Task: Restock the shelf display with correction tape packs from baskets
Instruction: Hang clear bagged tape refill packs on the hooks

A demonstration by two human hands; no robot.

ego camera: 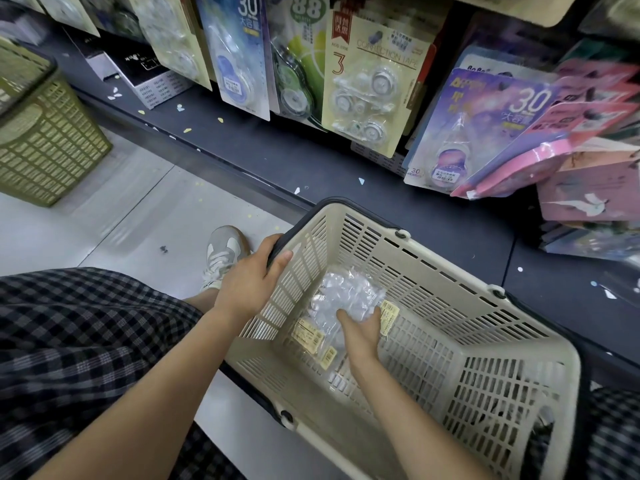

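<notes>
Shop aisle, grey tile floor (114,216). Beige basket (433,341) rim gripped by left hand (251,278); clear packs (346,299) on basket bottom grasped by right hand (360,332).

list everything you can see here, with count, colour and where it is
beige basket: one, cream with dark rim, against the shelf base
clear plastic packs: a few, transparent with yellow labels, on the basket floor
green basket: one, olive, on the floor at far left
correction tape packs: many, cream, blue, green, purple, hanging on the shelf
pink packs: several, at far right
shoe: one, grey and white, on the floor
left hand: grips the beige basket's rim
right hand: fingers around the clear plastic packs
</notes>
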